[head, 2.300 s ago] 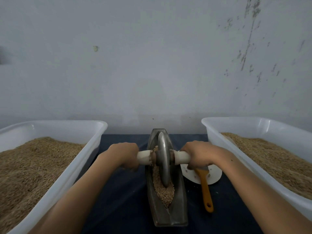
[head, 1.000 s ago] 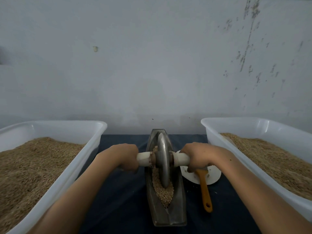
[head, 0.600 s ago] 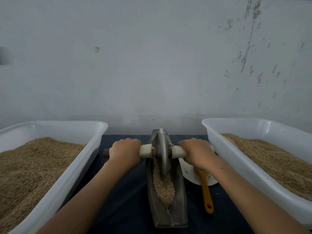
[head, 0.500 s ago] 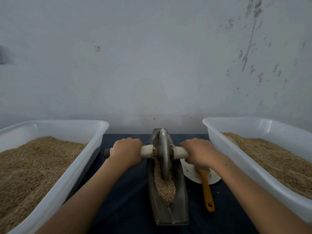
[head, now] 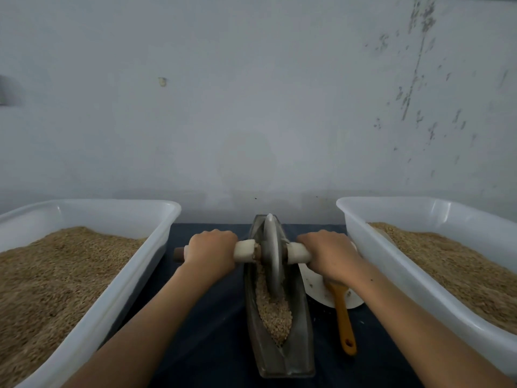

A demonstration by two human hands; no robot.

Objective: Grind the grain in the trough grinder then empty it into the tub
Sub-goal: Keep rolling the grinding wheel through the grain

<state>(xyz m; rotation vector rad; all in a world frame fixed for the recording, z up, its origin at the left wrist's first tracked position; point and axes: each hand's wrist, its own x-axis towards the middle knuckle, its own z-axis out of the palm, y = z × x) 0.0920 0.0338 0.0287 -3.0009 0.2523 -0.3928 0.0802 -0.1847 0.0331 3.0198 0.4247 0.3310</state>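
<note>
A grey boat-shaped trough grinder (head: 282, 357) lies lengthwise on the dark cloth between two tubs. Brown grain (head: 274, 312) fills its channel. A metal grinding wheel (head: 272, 256) stands upright in the far half of the trough on a crosswise handle bar (head: 245, 250). My left hand (head: 211, 252) grips the bar left of the wheel and my right hand (head: 330, 254) grips it on the right. The left white tub (head: 117, 292) and the right white tub (head: 391, 264) each hold a bed of grain.
A white plate (head: 316, 289) with an orange-handled brush (head: 342, 320) on it lies right of the trough, partly under my right wrist. A pale wall rises right behind the table. The tubs close in on both sides of the dark cloth (head: 212, 326).
The wheel and both hands have rolled away from me, from the trough's middle to its far half. More grain shows in the near half of the channel.
</note>
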